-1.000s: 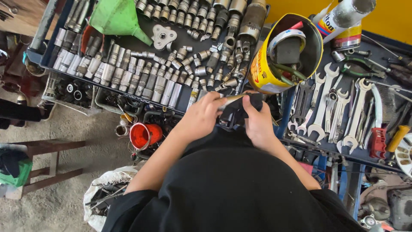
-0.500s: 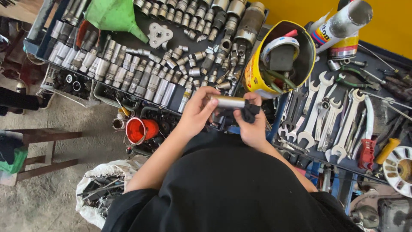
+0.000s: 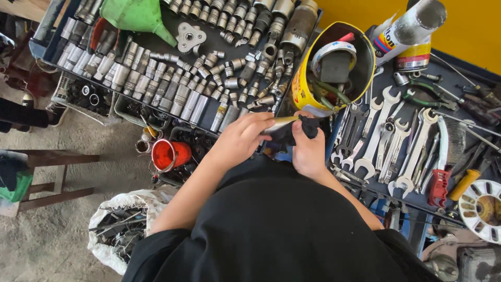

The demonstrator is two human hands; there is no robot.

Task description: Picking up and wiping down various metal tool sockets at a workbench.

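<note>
My left hand (image 3: 241,140) and my right hand (image 3: 309,151) meet in front of my chest, over the near edge of a tool table. Between them they hold a short metal socket-like piece (image 3: 284,120) and a black rag (image 3: 292,131). The left fingers pinch the pale metal end. The right hand grips the black rag wrapped round the other end. Rows of steel sockets (image 3: 172,89) lie just beyond the left hand. A yellow can (image 3: 308,89) holding tape and tools stands right behind the hands.
Spanners (image 3: 386,141) lie in a row to the right, with pliers and screwdrivers (image 3: 469,104) beyond. A green funnel (image 3: 136,14) sits at the back left. A red cup (image 3: 169,154), a white sack of scrap (image 3: 117,230) and a wooden stool (image 3: 47,172) stand lower left.
The hands have stayed together on the metal piece and rag, turning it slightly; the pale end now points more to the left hand's fingertips.
</note>
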